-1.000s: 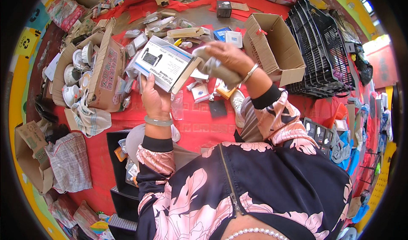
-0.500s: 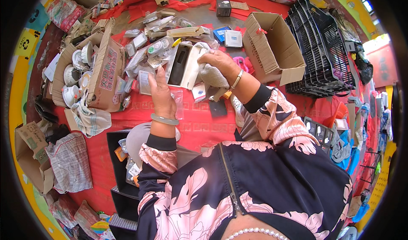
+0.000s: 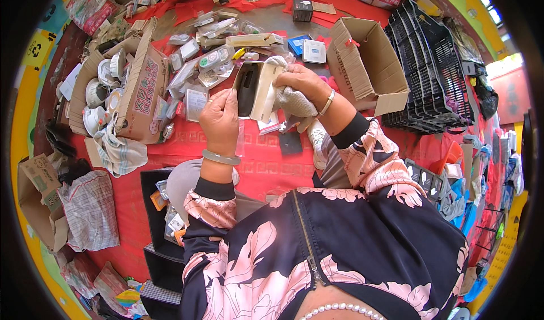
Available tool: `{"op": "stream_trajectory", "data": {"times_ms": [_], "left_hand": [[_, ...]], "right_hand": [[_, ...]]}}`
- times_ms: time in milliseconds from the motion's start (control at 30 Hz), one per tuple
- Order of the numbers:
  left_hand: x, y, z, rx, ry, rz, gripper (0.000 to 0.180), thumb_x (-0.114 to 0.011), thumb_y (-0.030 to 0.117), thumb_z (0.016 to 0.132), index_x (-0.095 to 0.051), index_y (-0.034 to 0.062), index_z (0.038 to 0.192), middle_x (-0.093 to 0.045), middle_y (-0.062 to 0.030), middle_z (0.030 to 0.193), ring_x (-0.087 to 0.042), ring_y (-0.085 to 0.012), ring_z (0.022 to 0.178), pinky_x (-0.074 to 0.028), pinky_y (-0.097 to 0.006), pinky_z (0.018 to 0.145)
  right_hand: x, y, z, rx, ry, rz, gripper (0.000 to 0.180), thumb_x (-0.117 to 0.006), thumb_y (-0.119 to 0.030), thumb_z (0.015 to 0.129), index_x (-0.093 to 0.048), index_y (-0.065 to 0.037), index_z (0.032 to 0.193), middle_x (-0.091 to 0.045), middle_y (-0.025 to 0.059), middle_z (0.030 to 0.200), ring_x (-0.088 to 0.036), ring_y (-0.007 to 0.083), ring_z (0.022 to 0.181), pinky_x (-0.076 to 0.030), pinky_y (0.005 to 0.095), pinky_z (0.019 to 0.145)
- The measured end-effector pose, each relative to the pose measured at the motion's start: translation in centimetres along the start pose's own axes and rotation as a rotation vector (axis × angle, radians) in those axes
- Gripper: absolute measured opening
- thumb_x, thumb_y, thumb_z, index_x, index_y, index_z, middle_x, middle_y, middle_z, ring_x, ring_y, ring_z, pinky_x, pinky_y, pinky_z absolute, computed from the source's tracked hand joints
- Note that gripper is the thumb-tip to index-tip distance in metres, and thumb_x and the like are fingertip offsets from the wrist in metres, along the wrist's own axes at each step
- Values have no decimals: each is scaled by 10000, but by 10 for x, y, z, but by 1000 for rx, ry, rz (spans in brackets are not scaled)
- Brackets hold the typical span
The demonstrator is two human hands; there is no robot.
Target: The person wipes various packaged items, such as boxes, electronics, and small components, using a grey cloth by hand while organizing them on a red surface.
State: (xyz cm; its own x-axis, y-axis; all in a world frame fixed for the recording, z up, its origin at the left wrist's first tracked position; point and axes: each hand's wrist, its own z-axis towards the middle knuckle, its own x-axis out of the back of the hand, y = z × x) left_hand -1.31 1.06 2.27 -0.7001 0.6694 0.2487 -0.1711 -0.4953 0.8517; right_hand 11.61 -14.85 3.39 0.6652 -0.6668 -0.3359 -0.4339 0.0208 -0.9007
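A slim rectangular case [image 3: 264, 96] with a dark hollow inside and a cream-white side is tilted up in front of me. My left hand [image 3: 220, 122] pinches its left edge between thumb and fingers. On the opposite side, my right hand [image 3: 300, 85] is closed on a grey-beige cloth [image 3: 296, 101], which lies against the cream side. Behind the case spreads a heap of small packaged items [image 3: 215, 58] in clear plastic. Below the cloth, a dark flat square [image 3: 290, 143] lies on the red cloth-covered surface [image 3: 255, 175].
To the left stands a cardboard box [image 3: 148, 102] full of round white fittings, a striped cloth [image 3: 119, 153] over its corner. An open cardboard box [image 3: 368, 65] and a black plastic crate [image 3: 428, 65] are at the right. Dark boxes [image 3: 156, 207] sit by my left knee.
My left hand went from open and raised to pinching the case's left edge. The case is tilted up more. My right hand shifted slightly right with the cloth.
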Motion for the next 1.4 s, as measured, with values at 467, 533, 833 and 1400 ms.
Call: {"op": "stream_trajectory", "data": {"times_ms": [467,533,833,1400], "left_hand": [[17,16,7,-105,46,76,131,-624,-20,773,-654,9,898,-589,-158,1063,-602,-245,877,-495,-298,693],[14,16,5,-175,92,56,184,-607,-49,761,-649,22,926,-512,-194,1202,-560,-267,1006,-497,-298,714],[7,-3,3,-360,-206,616,284,-581,161,809,-627,41,1062,-291,-306,1377,-278,-483,1260,-253,-475,1049],[8,-7,-7,-370,-358,649,270,-634,162,768,-559,-90,825,-411,-331,1267,-407,-459,1187,-368,-432,989]], "right_hand": [[-7,-6,-10,73,-203,3,252,-611,-52,760,-625,5,1005,-659,73,901,-630,146,781,-507,277,726],[-13,-6,-13,83,-225,58,269,-616,-43,761,-625,2,1026,-659,80,917,-630,153,815,-506,283,750],[-14,0,-9,89,-216,-31,276,-606,-45,779,-613,4,1051,-651,72,956,-620,147,837,-502,283,751],[-12,13,1,30,-2,-555,231,-615,-154,779,-624,18,933,-622,42,804,-551,106,693,-471,267,638]]}}
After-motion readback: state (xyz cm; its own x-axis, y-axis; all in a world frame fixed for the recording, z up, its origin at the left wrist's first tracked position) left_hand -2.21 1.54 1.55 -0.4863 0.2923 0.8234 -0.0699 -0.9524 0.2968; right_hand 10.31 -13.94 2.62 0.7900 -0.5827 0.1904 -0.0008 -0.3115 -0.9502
